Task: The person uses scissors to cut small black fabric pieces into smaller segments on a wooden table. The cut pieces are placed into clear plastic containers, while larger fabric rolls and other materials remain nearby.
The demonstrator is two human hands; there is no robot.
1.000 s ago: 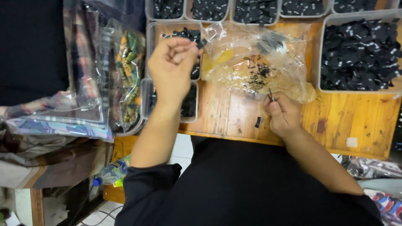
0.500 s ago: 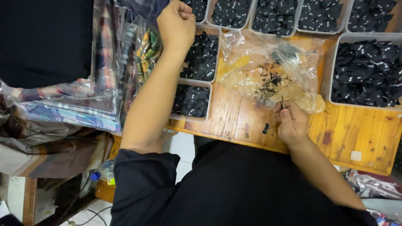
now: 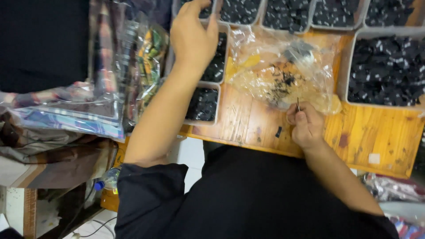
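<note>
Across the wooden table, a large tray of black parts sits at two o'clock. At twelve, a crumpled clear bag lies. At eleven, the left hand reaches, fingers loosely spread, over a small tray. The right hand, centre, pinches a thin metal pin.

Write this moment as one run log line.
left hand: over grey tray of black parts | right hand: pinching thin pin by plastic bag
</note>
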